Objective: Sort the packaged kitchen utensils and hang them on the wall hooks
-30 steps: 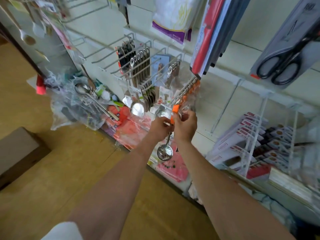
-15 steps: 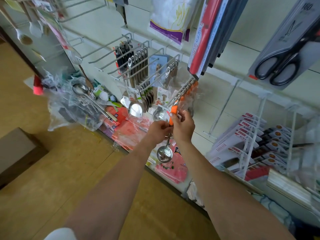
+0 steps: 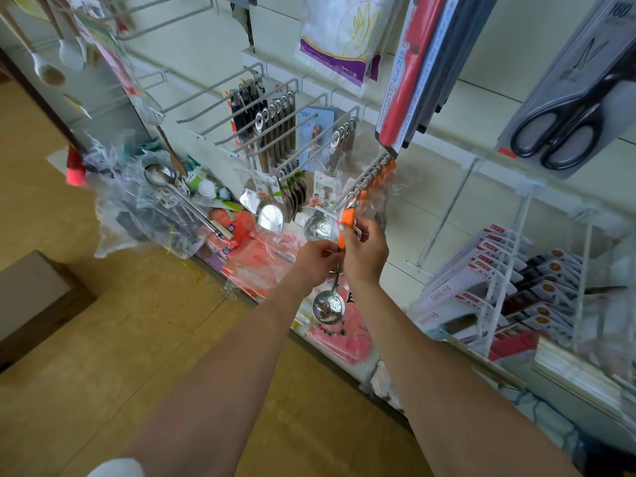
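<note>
A small steel ladle (image 3: 328,306) with an orange handle, wrapped in clear plastic, hangs down between my hands. My right hand (image 3: 365,250) grips the orange handle near its top, at the tip of a white wall hook (image 3: 364,179). My left hand (image 3: 318,255) pinches the handle just below it. Several more orange-handled ladles hang further back on that same hook. The ladle's bowl dangles below my wrists.
Neighbouring hooks (image 3: 275,129) carry steel spoons and ladles. A clear bag of loose utensils (image 3: 161,204) lies on the floor at the left. Scissors (image 3: 564,129) and red packs (image 3: 402,77) hang above right; boxed knives (image 3: 488,280) stand lower right. A cardboard box (image 3: 31,294) sits left.
Both hands stay on the orange-handled ladle at the hook's tip. The view has shifted slightly; the hold looks the same.
</note>
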Demonstrator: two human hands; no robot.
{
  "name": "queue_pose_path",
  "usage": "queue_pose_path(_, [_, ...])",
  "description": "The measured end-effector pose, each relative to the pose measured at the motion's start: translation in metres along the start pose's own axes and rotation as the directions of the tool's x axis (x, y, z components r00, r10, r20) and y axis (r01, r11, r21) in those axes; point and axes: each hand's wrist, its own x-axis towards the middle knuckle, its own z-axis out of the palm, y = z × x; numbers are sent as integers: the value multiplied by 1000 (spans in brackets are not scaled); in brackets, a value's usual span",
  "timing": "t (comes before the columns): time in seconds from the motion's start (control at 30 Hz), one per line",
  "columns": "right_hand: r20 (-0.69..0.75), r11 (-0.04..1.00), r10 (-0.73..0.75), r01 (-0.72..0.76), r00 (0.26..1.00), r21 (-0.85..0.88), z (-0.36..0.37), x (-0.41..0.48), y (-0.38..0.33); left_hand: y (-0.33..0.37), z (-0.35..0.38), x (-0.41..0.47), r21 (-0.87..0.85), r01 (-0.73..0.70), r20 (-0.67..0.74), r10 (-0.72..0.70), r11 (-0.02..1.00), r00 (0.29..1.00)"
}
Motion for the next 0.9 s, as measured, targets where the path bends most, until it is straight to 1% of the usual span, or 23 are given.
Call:
queue_pose_path(0.17, [-68,1000,20,-19,997,5,-2,-6,-4,1,-2,-4,-13,-4,25,4,1000,1000])
queue_pose_path(0.23, [-71,999,-2,0,997,-35,-3,-10,-4,2,-4,-9,1,-12,36,12,1000,999])
queue_pose_path(0.3, [-31,998,-26,24,999,-64,-5,-13,-3,2,-5,-16,8,-20,41,20,1000,999])
queue_pose_path(0.4, [30,1000,1,0,1000,-11,-8,-22,-1,0,-8,-29,24,-32,46,30,999,998])
queue_pose_path(0.53, [56,1000,6,-7,998,21,-9,-45,-11,-3,-18,-53,47,-27,37,26,999,999])
queue_pose_path(0.67, [83,1000,9,-11,997,29,-9,-74,-24,-4,-34,-83,78,-49,63,45,996,997])
queue_pose_path(0.8, [123,1000,-12,10,992,15,-2,-111,-41,-9,-58,-118,68,-17,19,16,998,1000])
queue_pose_path(0.9, [184,1000,6,-11,983,29,14,-143,-63,-8,-88,-151,100,-34,-12,36,994,999])
